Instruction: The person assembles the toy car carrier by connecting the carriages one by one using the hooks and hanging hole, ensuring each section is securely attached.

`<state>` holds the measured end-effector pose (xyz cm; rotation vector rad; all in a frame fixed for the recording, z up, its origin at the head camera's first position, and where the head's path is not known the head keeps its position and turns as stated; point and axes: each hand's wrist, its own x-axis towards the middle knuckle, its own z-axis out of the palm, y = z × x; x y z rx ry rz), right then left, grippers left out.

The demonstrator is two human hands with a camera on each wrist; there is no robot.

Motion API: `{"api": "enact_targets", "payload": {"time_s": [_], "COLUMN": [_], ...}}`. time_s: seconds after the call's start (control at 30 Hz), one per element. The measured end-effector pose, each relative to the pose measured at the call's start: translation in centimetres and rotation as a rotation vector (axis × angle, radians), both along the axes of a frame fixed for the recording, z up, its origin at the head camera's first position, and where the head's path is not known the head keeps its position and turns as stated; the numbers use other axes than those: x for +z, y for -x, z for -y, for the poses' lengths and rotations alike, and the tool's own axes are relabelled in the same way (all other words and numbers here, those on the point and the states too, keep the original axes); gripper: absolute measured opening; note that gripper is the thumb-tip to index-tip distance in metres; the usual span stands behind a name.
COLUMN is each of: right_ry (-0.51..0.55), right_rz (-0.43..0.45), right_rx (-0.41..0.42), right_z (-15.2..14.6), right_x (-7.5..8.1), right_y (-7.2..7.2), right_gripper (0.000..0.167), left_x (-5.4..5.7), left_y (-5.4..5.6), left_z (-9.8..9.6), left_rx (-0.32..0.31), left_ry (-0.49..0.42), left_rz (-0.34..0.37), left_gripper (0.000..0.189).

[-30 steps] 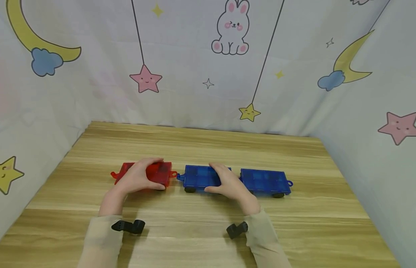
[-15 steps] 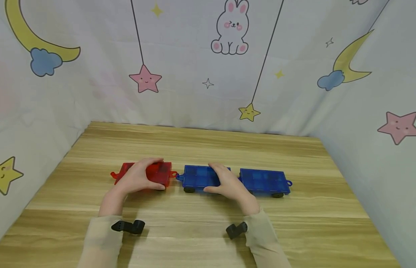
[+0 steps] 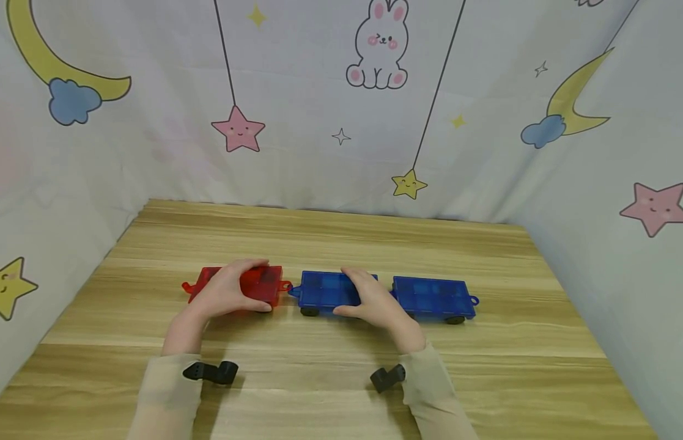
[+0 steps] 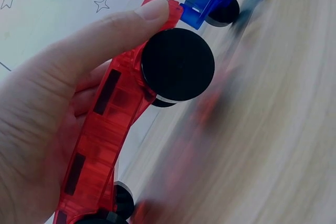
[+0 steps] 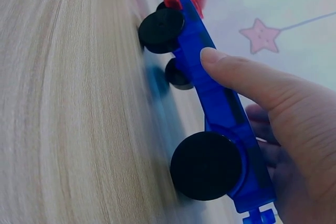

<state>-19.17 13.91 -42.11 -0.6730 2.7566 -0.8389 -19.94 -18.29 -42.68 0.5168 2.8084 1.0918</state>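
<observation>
My left hand (image 3: 222, 293) grips a translucent red toy train car (image 3: 269, 282) by its long sides, thumb on the near side. Black wheels (image 4: 178, 65) show under that car in the left wrist view. To its right, my right hand (image 3: 381, 305) holds a translucent blue toy train car (image 3: 321, 289) in the same way, its thumb along the near edge. The blue hook (image 3: 294, 293) meets the red ring (image 3: 285, 286) between the cars; whether they are linked I cannot tell. A second blue car (image 3: 436, 297) trails behind the first, their joint partly hidden by my right hand.
All the cars stand in a row on a wood-grain table (image 3: 297, 379). White cloth (image 3: 308, 79) printed with stars, moons and a rabbit encloses the back and sides. Each sleeve carries a black wrist camera mount (image 3: 211, 371).
My right hand and both blue cars have slid slightly left, bringing the blue hook closer over the red ring. The left hand and red car stay in place.
</observation>
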Motion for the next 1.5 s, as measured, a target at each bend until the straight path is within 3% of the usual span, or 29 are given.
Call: {"api": "enact_targets", "payload": {"time_s": [1.5], "right_ry": [0.003], "right_rz": [0.009], "right_rx": [0.012], "right_z": [0.14], "right_x": [-0.05], "right_y": [0.01], "right_gripper": [0.087], "left_x": [0.27], "left_y": [-0.06], "left_z": [-0.33], "left_rx": [-0.014], "left_ry": [-0.01], "left_rz": [0.008], "left_gripper": [0.091]}}
